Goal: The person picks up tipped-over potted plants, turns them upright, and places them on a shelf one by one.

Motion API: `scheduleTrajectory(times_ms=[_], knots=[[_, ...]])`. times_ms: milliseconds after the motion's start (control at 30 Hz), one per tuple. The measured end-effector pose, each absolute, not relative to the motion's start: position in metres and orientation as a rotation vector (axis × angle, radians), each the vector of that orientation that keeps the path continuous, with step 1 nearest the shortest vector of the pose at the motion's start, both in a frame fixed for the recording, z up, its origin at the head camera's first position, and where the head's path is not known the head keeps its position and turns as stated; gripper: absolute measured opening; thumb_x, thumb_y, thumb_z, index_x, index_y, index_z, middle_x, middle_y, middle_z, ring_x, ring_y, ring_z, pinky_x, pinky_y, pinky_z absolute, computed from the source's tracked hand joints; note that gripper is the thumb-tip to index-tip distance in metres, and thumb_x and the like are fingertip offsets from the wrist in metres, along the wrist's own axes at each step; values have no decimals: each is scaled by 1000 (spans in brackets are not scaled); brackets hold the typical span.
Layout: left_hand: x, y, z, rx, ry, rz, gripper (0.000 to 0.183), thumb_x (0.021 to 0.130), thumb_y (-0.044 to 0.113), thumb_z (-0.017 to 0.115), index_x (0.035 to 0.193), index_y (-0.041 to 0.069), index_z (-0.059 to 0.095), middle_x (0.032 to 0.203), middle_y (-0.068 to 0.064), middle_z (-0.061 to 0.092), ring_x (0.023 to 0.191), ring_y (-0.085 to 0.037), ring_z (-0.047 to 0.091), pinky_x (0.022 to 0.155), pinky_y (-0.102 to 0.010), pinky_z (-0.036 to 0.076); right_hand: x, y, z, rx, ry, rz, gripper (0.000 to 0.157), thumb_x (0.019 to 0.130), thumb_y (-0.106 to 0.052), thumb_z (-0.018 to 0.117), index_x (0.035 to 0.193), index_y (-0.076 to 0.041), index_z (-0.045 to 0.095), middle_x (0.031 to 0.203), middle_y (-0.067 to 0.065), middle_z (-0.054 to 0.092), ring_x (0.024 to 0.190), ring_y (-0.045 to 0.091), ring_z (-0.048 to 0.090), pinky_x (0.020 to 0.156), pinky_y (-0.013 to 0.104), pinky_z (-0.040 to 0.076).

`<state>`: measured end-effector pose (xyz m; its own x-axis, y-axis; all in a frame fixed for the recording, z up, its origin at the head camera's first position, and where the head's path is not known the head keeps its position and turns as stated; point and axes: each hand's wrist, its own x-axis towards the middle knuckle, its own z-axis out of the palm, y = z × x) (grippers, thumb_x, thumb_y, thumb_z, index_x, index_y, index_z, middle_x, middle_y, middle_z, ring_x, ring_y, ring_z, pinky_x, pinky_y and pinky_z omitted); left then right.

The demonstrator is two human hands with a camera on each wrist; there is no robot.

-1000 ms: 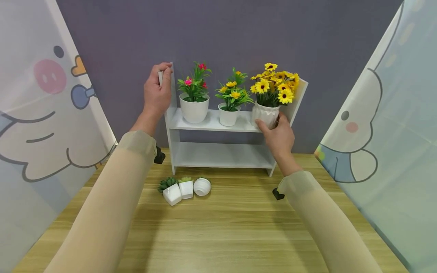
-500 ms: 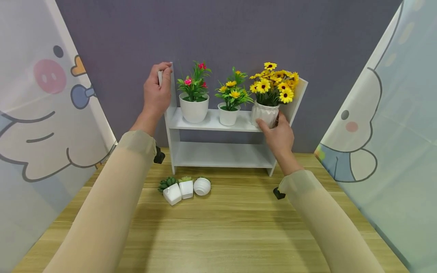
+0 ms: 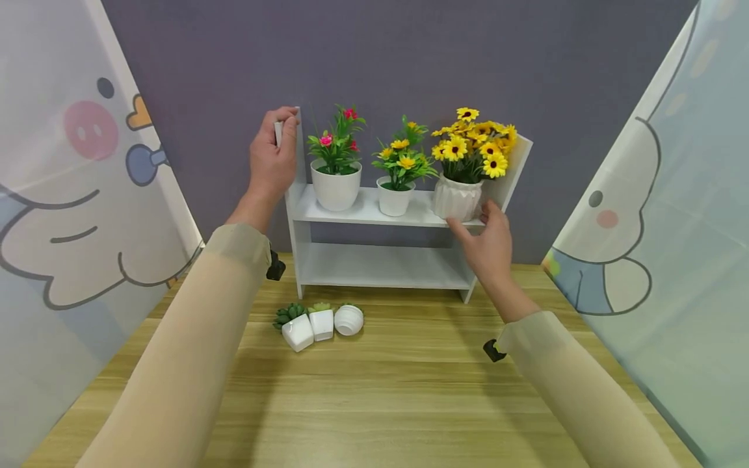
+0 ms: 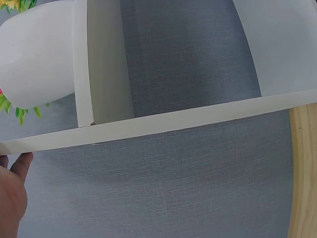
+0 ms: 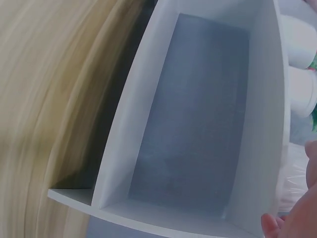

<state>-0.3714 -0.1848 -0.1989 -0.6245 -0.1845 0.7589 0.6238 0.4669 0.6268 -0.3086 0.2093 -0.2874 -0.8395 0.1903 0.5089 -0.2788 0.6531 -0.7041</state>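
Right fingers (image 3: 495,213) spread, ribbed pot (image 3: 458,199) just beside, on shelf (image 3: 367,205)

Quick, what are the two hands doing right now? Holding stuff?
Left hand: holding the side of the white shelf.
Right hand: open, close to the ribbed pot.

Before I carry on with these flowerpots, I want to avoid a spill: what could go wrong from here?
The right hand is right beside the ribbed pot near the shelf's front edge; a brush might shift or tip it.

The left hand grips the shelf's side panel; a tug could rock the shelf and the three pots standing on it.

The small round pot lies tipped over on the table; if bumped, it may roll.
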Motion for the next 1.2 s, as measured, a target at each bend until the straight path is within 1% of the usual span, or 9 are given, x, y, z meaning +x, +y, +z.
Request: scheduleTrajectory(times_ms=[167,300,500,600,667,733,867,1000,1200], knots=[[-372,-185,-199,-372,-1897,-1251,40,119,39,47,140,8,62,154,-1,64,142,-14,58,111,-28,45,-291,212,-291,99,-2281,1146,86,102,-45,78,163,3,39,159,25,47,141,40,54,114,56,48],[-373,-185,-198,-379,-1889,-1255,40,119,38,48,141,8,62,152,-5,66,142,-15,59,114,-28,45,-277,215,-299,166,-2302,1145,82,102,-40,80,159,5,42,154,26,49,135,41,57,109,56,49],[-373,-185,-198,-382,-1884,-1261,39,118,38,49,140,7,62,153,-5,65,143,-15,59,115,-28,45,-260,221,-321,270,-2439,1131,82,103,-42,79,159,4,40,155,26,50,133,43,61,107,59,51],[-373,-185,-199,-384,-1885,-1262,40,118,37,49,139,7,62,153,-6,65,143,-16,59,114,-28,45,-253,223,-335,320,-2523,1128,80,103,-40,80,158,4,42,154,25,53,131,43,64,106,58,54],[-372,-185,-199,-384,-1886,-1262,40,119,37,49,139,6,62,154,-5,64,143,-15,59,114,-28,45,-250,225,-343,369,-2593,1123,77,103,-38,80,157,4,44,152,25,56,127,42,67,102,55,58],[-372,-185,-199,-381,-1887,-1260,40,119,38,49,139,7,62,154,-4,64,144,-14,58,114,-28,45,-248,228,-351,451,-2666,1138,71,103,-34,80,155,3,47,149,24,60,124,40,70,96,49,62],[-373,-185,-199,-380,-1886,-1267,40,118,38,48,140,8,62,153,-5,65,143,-15,59,113,-27,45,-245,232,-367,626,-2786,1174,59,103,-28,81,148,0,55,141,25,66,116,33,74,87,36,63],[-373,-185,-199,-379,-1883,-1273,40,119,38,48,140,7,62,153,-5,65,142,-14,59,112,-26,45,-244,232,-378,745,-2880,1146,54,102,-31,81,143,-2,60,138,24,69,111,24,75,87,31,63],[-373,-185,-199,-379,-1878,-1271,39,118,38,49,138,6,62,154,-1,64,143,-12,59,113,-25,44,-242,225,-389,881,-2968,1117,57,103,-35,79,142,2,60,132,20,70,106,17,73,88,29,61]])
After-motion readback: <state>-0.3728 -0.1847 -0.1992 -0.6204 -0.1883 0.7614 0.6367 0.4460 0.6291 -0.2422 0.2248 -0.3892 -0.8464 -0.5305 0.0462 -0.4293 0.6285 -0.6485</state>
